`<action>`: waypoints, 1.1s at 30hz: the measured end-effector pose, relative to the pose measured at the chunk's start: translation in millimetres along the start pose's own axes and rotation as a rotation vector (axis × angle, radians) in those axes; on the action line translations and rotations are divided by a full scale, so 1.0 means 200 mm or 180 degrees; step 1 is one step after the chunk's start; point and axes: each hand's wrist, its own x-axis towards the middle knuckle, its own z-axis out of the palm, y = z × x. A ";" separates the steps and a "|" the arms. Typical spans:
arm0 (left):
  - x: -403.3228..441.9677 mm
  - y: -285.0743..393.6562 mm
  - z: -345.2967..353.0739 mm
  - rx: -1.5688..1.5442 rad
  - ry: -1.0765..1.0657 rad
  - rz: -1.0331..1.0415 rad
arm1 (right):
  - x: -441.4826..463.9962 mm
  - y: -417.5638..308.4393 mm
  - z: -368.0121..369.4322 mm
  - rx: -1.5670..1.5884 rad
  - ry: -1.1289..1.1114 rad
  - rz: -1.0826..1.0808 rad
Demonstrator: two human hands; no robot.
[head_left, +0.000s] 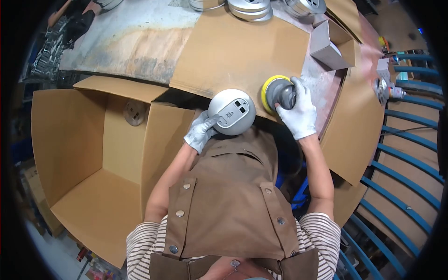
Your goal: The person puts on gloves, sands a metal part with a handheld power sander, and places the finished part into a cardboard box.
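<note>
My left hand [200, 132], in a pale glove, is closed on the edge of a round silver-grey metal housing [228, 100]. Its face has an oval plate with two dark square openings and several small holes, turned up toward me. In my gloved right hand [302, 114] is a round dark grey pad with a yellow rim [278, 93], gripped by its raised middle. The pad rests on or just above the cardboard sheet [233, 58] at its front edge; I cannot tell which. Housing and pad are apart.
An open cardboard box [70, 154] stands at left, with a round slotted part [134, 113] inside. Stacked silver discs [251, 8] sit at the worktop's far side. A small open carton [329, 44] is at right, near blue curved rails [403, 161] and a can [397, 92].
</note>
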 end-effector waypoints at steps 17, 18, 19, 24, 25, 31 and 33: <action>0.06 -0.05 0.05 0.1304 0.0501 0.0344 | 0.11 -0.20 0.06 -0.0287 -0.0684 -0.0885; 0.05 -0.03 0.06 0.1374 0.0527 0.0339 | 0.13 -0.21 0.07 -0.0359 -0.0706 -0.0950; 0.04 -0.03 0.07 0.1305 0.0570 0.0357 | 0.15 -0.22 0.07 -0.0427 -0.0730 -0.1016; 0.04 -0.02 0.09 0.1262 0.0669 0.0370 | 0.20 -0.28 0.09 -0.0489 -0.0965 -0.1068; 0.04 -0.02 0.09 0.1278 0.0663 0.0401 | 0.21 -0.28 0.09 -0.0502 -0.0973 -0.1069; 0.06 -0.04 0.07 0.1305 0.0597 0.0526 | 0.23 -0.32 0.09 -0.0581 -0.1105 -0.1121; 0.07 -0.05 0.05 0.1303 0.0560 0.0534 | 0.23 -0.33 0.09 -0.0618 -0.1103 -0.1111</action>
